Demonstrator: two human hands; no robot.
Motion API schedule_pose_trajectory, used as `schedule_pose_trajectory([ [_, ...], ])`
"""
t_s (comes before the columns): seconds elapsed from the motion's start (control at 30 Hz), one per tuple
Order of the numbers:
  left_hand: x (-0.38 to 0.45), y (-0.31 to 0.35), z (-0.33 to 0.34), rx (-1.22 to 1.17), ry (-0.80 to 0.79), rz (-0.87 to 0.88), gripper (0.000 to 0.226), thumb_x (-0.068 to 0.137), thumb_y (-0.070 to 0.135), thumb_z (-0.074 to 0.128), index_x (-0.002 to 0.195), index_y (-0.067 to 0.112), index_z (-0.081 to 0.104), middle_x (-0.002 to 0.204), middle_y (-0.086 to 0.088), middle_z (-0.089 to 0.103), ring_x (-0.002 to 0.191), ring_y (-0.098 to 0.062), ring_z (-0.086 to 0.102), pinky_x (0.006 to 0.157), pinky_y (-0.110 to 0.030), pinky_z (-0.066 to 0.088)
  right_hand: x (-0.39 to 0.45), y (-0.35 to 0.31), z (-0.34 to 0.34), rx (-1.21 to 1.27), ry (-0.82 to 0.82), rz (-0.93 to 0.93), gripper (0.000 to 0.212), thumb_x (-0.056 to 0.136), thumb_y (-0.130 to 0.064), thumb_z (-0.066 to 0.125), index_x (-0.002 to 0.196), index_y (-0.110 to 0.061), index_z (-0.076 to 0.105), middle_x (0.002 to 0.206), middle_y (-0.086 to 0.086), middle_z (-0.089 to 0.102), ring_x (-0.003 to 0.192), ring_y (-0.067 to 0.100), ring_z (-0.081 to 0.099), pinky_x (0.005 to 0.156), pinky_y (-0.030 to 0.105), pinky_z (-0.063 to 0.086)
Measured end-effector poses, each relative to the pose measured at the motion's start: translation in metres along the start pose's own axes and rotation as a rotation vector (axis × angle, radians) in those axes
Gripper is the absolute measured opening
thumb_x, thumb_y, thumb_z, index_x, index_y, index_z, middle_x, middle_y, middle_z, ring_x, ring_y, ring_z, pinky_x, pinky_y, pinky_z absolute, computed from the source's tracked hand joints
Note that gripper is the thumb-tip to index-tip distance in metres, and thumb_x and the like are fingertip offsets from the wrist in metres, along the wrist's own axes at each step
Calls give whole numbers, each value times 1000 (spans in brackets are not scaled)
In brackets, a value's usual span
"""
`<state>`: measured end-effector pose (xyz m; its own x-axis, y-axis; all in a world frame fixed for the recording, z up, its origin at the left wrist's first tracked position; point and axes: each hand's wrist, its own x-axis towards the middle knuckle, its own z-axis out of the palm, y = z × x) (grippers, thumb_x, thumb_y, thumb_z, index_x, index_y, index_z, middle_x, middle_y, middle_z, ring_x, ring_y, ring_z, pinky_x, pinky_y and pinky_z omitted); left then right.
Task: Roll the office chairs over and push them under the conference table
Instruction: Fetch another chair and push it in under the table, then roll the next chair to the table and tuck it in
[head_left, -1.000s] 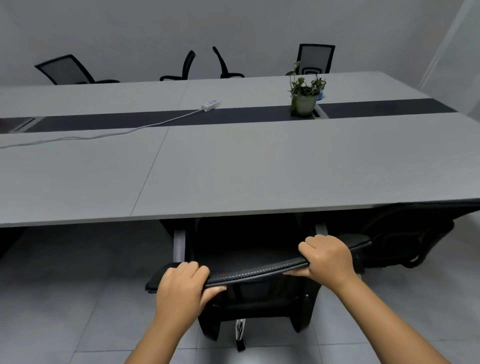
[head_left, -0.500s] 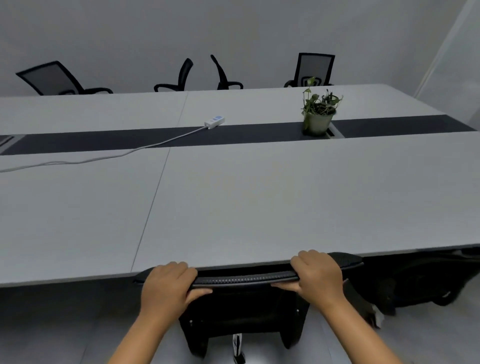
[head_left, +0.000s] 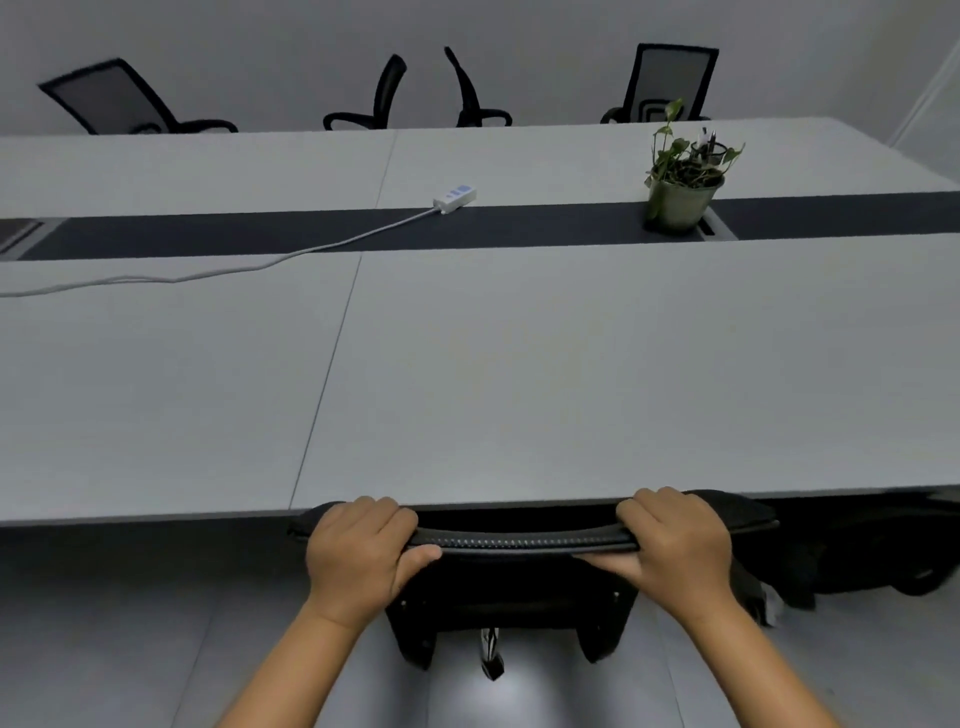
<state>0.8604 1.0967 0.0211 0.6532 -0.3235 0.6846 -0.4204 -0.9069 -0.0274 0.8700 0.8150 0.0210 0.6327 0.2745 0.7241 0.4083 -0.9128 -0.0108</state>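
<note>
A: How are the arms?
B: Both reach forward, bare forearms, hands level and apart.
A: And the hands?
B: The left hand (head_left: 358, 558) and right hand (head_left: 675, 545) each have fingers curled over, thumbs beneath, clamping.

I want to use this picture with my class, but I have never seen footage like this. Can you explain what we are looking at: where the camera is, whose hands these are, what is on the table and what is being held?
There is no machine here. The camera sits on a person's head and looks forward and down, so the two bare arms coming in from the bottom are that person's own.

The left hand and the right hand each grip the top edge of a black office chair, fingers curled over it. The chair back sits right at the near edge of the grey conference table.

On the table lie a white power strip with its cable trailing left, a potted plant and, behind it, a mesh pen holder. Four more chairs stand along the far side.
</note>
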Motion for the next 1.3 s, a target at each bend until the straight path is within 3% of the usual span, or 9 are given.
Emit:
schedule_pose_trajectory([
  [0.13, -6, 21, -13, -120, -74, -204, 56, 95, 42, 22, 65, 15, 60, 58, -2, 60, 64, -14, 43, 61, -25, 28, -15, -12, -9, 177, -26, 77, 47, 86, -53, 42, 72, -14, 63, 75, 2, 66, 73, 20, 58, 67, 29, 36],
  [0.3, -46, 96, -39, -358, 31, -651, 22, 90, 34, 40, 93, 19, 56, 98, 11, 59, 96, -5, 51, 94, -4, 30, -66, -48, -21, 773, -99, -21, 16, 90, -28, 44, 91, -16, 55, 112, 4, 51, 119, 10, 43, 103, 22, 32],
  [0.37, -72, 139, -45, -482, 52, -1009, 11, 81, 33, 48, 85, 29, 58, 90, 23, 58, 93, 11, 52, 85, 5, 31, -87, -49, -25, 987, -389, -36, 22, 90, -38, 43, 94, -20, 55, 113, -8, 52, 119, -4, 39, 101, 11, 30],
  [0.47, -118, 208, -48, -690, 166, -1592, 14, 87, 16, 55, 88, 30, 56, 93, 20, 56, 91, 6, 53, 73, 5, 37, -114, -36, -23, 1123, -1072, 101, 49, 73, -68, 48, 109, -35, 50, 114, -35, 49, 114, -15, 40, 90, -5, 25],
  [0.53, -153, 255, -57, -732, 276, -1866, 21, 90, 8, 47, 91, 28, 55, 96, 12, 57, 91, 3, 52, 69, 4, 40, -133, -24, -20, 1087, -1415, 118, 57, 70, -57, 62, 117, -32, 42, 111, -27, 50, 112, -6, 48, 80, -9, 27],
  [0.67, -222, 350, -93, -560, 557, -2189, 18, 89, 2, 46, 98, 16, 52, 107, -8, 57, 103, -20, 53, 70, -1, 43, -159, -29, -26, 967, -1606, -50, 69, 62, -51, 72, 120, -24, 48, 105, -12, 55, 108, 10, 53, 87, 14, 35],
  [0.8, -271, 431, -144, -331, 836, -2352, 18, 89, 4, 49, 101, 16, 55, 110, -9, 56, 106, -21, 50, 88, -26, 35, -195, -89, -55, 858, -1720, -415, 46, 83, -22, 61, 126, -12, 48, 127, 4, 54, 107, 11, 50, 94, 25, 37],
  [1.03, -351, 542, -247, -82, 1159, -2338, 24, 91, 6, 46, 112, 16, 49, 115, -1, 51, 108, -13, 45, 64, 9, 35, -310, -233, -200, 1015, -1737, -948, 44, 87, -24, 56, 128, -14, 45, 126, -4, 49, 115, 12, 47, 95, 22, 36],
  [1.3, -430, 635, -295, 60, 1354, -2358, 25, 88, -1, 48, 107, 14, 47, 114, -8, 52, 107, -18, 47, 65, 8, 36, -408, -269, -299, 945, -1873, -1054, 39, 88, -22, 55, 125, -17, 46, 120, -7, 45, 111, 10, 45, 91, 19, 36],
])
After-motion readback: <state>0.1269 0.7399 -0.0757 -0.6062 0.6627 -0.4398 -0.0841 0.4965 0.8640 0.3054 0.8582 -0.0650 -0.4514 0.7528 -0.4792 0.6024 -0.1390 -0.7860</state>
